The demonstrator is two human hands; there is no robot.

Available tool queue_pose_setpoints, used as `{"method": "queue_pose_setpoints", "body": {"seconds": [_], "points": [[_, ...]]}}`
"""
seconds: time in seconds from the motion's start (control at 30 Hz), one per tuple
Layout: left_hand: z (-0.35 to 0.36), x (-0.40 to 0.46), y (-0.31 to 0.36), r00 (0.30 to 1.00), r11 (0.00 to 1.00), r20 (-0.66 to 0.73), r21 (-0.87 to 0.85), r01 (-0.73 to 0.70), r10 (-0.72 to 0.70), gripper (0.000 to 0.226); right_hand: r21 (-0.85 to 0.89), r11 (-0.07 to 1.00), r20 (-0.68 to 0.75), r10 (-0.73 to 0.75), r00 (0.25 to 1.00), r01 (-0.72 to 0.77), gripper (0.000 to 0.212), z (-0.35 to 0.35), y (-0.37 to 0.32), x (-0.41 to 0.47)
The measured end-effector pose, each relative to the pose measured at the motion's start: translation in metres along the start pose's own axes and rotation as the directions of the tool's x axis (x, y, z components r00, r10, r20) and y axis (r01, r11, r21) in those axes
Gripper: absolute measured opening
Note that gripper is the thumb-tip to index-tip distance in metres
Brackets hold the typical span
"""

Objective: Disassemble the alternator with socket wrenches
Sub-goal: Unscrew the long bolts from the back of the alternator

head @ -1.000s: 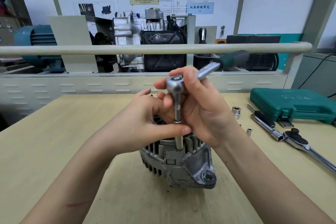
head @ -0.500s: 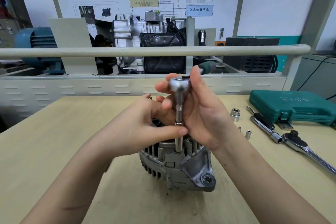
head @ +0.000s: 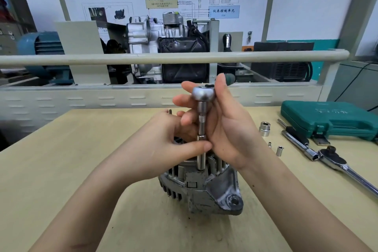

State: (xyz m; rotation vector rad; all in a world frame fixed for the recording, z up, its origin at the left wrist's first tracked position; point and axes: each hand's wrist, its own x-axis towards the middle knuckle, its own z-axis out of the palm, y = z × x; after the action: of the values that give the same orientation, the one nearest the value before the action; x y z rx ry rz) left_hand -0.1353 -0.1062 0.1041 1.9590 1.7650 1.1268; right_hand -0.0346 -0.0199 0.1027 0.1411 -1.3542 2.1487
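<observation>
A grey metal alternator [head: 206, 192] stands on the wooden table [head: 61, 159], right in front of me. A socket wrench stands upright on its top: the round ratchet head [head: 203, 93] is uppermost, and the extension bar [head: 201, 129] runs down into the housing. My left hand [head: 163, 145] pinches the lower bar between thumb and fingers. My right hand [head: 225, 122] wraps round the wrench just behind its head, thumb raised. The green handle [head: 230, 77] points away from me, mostly hidden behind that hand.
To the right lie a large socket [head: 264, 128], two small sockets [head: 279, 151], an extension [head: 296, 143] and a second, larger ratchet [head: 345, 170]. A green tool case [head: 331, 118] sits shut at the far right. A rail [head: 173, 57] and engine display stand behind the table.
The wrench handle has swung from pointing far right to pointing straight away from me, my right hand turning with it. My left hand stayed on the bar.
</observation>
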Motion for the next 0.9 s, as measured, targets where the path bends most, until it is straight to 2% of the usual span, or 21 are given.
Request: {"method": "queue_pose_setpoints", "body": {"seconds": [0.13, 0.27, 0.37, 0.43, 0.53, 0.67, 0.77, 0.8, 0.9], "points": [[0.0018, -0.0002, 0.0033, 0.999, 1.000, -0.053, 0.028, 0.000, 0.002, 0.030, 0.006, 1.000, 0.019, -0.014, 1.000, 0.014, 0.043, -0.0016, 0.0015, -0.0004], [0.0037, -0.0012, 0.0040, 0.994, 0.992, -0.106, 0.122, -0.018, 0.031, 0.032, 0.053, 0.990, 0.047, -0.130, 0.990, 0.127, 0.027, 0.0004, 0.0029, -0.0038], [0.0045, 0.0003, 0.0026, 0.993, 0.989, -0.107, 0.146, -0.025, 0.041, 0.031, 0.096, 0.981, 0.048, -0.171, 0.984, 0.166, 0.028, 0.0008, 0.0021, -0.0052], [0.0021, -0.0001, 0.0012, 0.998, 0.996, -0.067, 0.084, 0.003, 0.003, 0.031, 0.043, 0.989, 0.033, -0.146, 0.989, 0.145, 0.029, 0.0012, 0.0015, -0.0047], [-0.0003, -0.0015, -0.0021, 0.997, 0.993, 0.064, -0.109, 0.039, -0.032, 0.019, -0.106, 0.994, 0.021, -0.038, 0.999, 0.040, 0.041, 0.0010, 0.0002, -0.0020], [-0.0006, -0.0006, -0.0023, 0.998, 0.989, 0.063, -0.148, 0.026, -0.017, 0.013, -0.056, 0.998, 0.035, 0.010, 0.999, -0.008, 0.050, -0.0011, -0.0009, -0.0015], [0.0000, -0.0012, 0.0001, 0.999, 0.999, 0.028, -0.045, 0.030, -0.028, 0.028, -0.051, 0.998, 0.068, 0.030, 0.997, -0.026, 0.050, -0.0006, 0.0000, -0.0021], [0.0010, -0.0013, 0.0000, 1.000, 1.000, 0.005, -0.001, 0.025, -0.025, 0.027, -0.048, 0.999, 0.066, 0.010, 0.998, -0.007, 0.048, 0.0005, 0.0003, -0.0026], [0.0045, -0.0009, 0.0006, 0.998, 0.987, -0.057, 0.163, -0.005, 0.015, 0.023, -0.041, 0.989, 0.044, -0.143, 0.989, 0.145, 0.028, 0.0018, 0.0012, -0.0039]]}}
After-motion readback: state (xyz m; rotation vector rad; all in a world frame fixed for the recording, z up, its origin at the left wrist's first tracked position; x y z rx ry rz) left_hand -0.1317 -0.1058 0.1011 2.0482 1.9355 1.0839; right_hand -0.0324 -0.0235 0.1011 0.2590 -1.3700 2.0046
